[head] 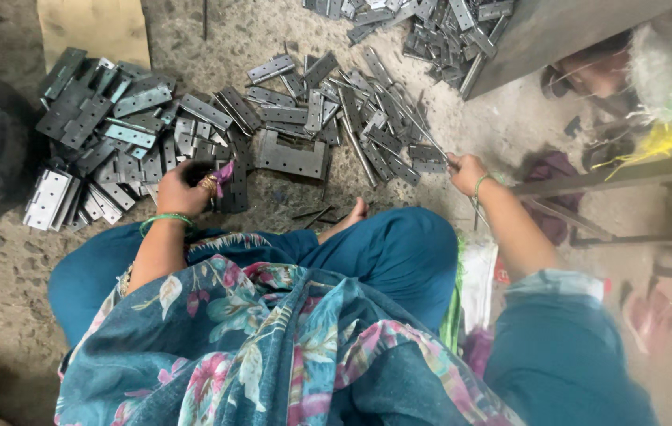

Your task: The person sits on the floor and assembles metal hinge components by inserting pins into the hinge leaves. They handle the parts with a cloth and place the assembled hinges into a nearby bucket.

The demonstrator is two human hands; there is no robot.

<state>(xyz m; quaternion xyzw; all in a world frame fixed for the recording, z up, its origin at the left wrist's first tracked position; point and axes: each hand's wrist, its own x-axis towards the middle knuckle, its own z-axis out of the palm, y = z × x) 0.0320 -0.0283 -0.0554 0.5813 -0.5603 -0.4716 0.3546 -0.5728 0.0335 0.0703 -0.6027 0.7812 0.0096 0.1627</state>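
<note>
The left hand point(182, 188) is curled shut around a dark metal hinge plate point(235, 189), low down beside the big pile of hinge plates point(107, 142). The right hand point(466, 172) pinches the end of a thin metal rod point(419, 130) that pokes into the middle pile of hinges point(351, 110). Both piles lie on the gray dusty floor point(4, 260). A bare foot point(351, 214) peeks out between the hands.

Head camera looks steeply down, fairly close, over lap point(336, 315) and floor point(4, 268).
</note>
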